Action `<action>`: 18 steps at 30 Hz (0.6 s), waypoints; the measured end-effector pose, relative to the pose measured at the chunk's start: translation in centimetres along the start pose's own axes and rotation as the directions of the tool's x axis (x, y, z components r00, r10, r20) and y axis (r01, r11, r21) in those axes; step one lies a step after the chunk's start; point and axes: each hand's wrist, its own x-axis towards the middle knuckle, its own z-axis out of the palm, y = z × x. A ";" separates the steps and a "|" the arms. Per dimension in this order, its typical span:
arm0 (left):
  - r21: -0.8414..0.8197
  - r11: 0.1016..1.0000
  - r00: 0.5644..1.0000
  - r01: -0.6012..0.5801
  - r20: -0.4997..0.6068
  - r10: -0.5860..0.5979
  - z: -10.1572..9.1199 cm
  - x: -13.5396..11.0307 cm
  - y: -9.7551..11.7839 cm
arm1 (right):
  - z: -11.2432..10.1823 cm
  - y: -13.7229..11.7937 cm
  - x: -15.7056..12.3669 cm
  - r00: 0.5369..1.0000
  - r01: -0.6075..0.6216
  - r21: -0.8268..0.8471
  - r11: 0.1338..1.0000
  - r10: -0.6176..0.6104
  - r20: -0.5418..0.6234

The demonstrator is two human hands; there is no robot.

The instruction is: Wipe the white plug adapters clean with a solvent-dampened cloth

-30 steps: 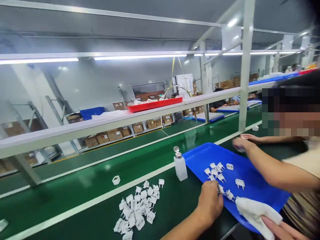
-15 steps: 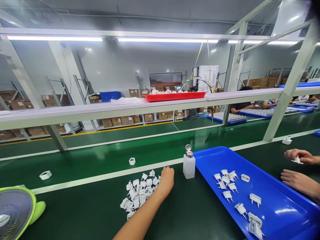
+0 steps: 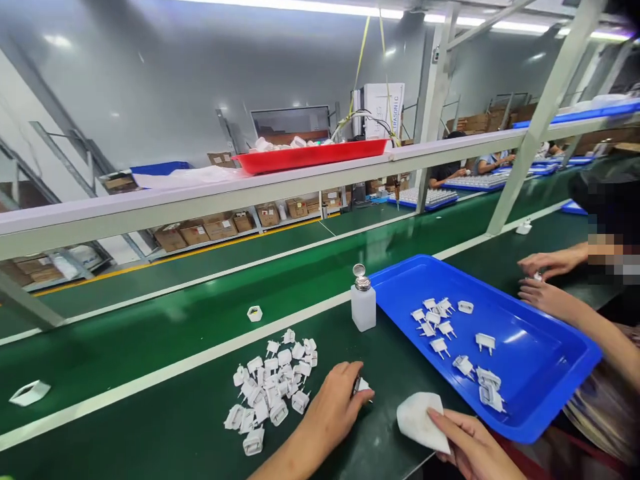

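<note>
My left hand [image 3: 334,407] is closed on a small white plug part [image 3: 363,386] with metal pins, just right of a pile of several white plug parts [image 3: 273,390] on the green bench. My right hand [image 3: 467,445] holds a folded white cloth [image 3: 419,420] near the bench's front edge. A blue tray [image 3: 545,363] to the right carries several more white plug parts [image 3: 440,327]. A clear dispenser bottle [image 3: 363,306] with a metal pump top stands between the pile and the tray.
A co-worker's two hands [image 3: 543,280] work at the tray's far right side. Loose white parts [image 3: 255,313] ride the green conveyor belt [image 3: 150,333]. A red tray [image 3: 310,157] sits on the overhead shelf. Cardboard boxes line the back.
My left hand pulled back from the pile's far edge to its near right side with a plug part. My right hand with the cloth came back into view. The view tilted down.
</note>
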 end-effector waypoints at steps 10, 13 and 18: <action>-0.302 0.938 0.985 -0.168 -0.074 0.153 2.1 -0.8 -3.7 | 5.1 1.1 2.1 0.795 0.549 -0.641 0.537 -0.572 0.201; -0.302 0.941 0.988 -0.152 -0.074 0.135 2.6 -0.8 -3.4 | 7.4 1.0 2.5 0.758 0.626 -0.654 0.425 -0.530 0.381; -0.306 0.925 0.974 -0.227 -0.094 0.208 3.4 -0.9 -3.9 | 7.7 1.7 2.6 0.720 0.678 -0.641 0.359 -0.502 0.480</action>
